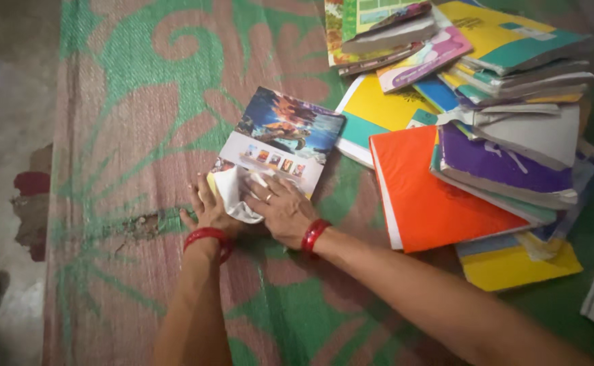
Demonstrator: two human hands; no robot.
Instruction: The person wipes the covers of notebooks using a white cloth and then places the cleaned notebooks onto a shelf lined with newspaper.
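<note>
Head view looks down on a woven mat (141, 135) with green and pink pattern, spread on the floor. Near the middle lies a book (280, 139) with a sea picture on its cover. Both hands rest at its near edge. Left hand (210, 211) lies flat with fingers spread on the corner of the book, touching a white cloth (237, 196). Right hand (285, 211) presses down on the same cloth with fingers half bent over it; whether it really grips the cloth I cannot tell. Each wrist wears a red bangle (314, 234). To the right, just beside the book, is a loose pile of books (507, 122), with an orange book (432, 193) at its front.
</note>
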